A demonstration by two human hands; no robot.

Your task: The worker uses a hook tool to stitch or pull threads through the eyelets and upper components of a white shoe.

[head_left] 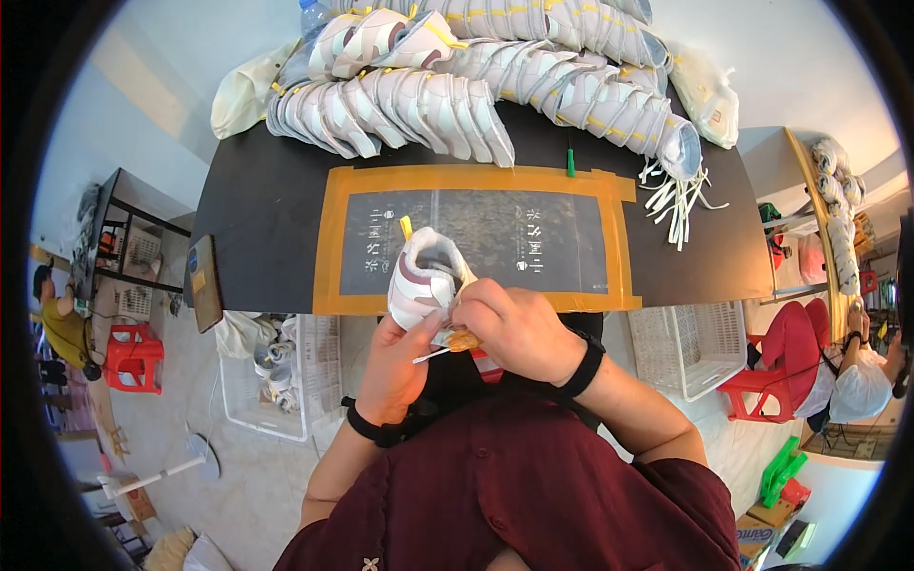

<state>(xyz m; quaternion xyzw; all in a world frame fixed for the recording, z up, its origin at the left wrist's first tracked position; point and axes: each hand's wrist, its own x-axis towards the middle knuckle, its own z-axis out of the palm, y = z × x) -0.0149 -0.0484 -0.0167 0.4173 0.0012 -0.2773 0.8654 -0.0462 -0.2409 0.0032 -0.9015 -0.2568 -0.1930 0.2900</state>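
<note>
A white and grey shoe upper (pixel 426 281) with mauve patches and a yellow pull tab is held up over the near edge of the table. My left hand (pixel 392 366) grips its lower side, the thumb pressed against it. At the upper's right edge, my right hand (pixel 519 328) has its fingers pinched together; what lies between them is hidden. A thin white lace end (pixel 431 355) sticks out below the upper between the hands. Just under the right fingers shows a small orange-tan piece (pixel 464 341), its kind unclear.
Rows of nested shoe uppers (pixel 390 114) lie at the back of the dark table (pixel 257 190). White laces (pixel 681 205) hang at the right. A taped sheet (pixel 476 238), a green-handled tool (pixel 570 162) and a phone (pixel 204 284) lie there. White baskets (pixel 687 352) flank me.
</note>
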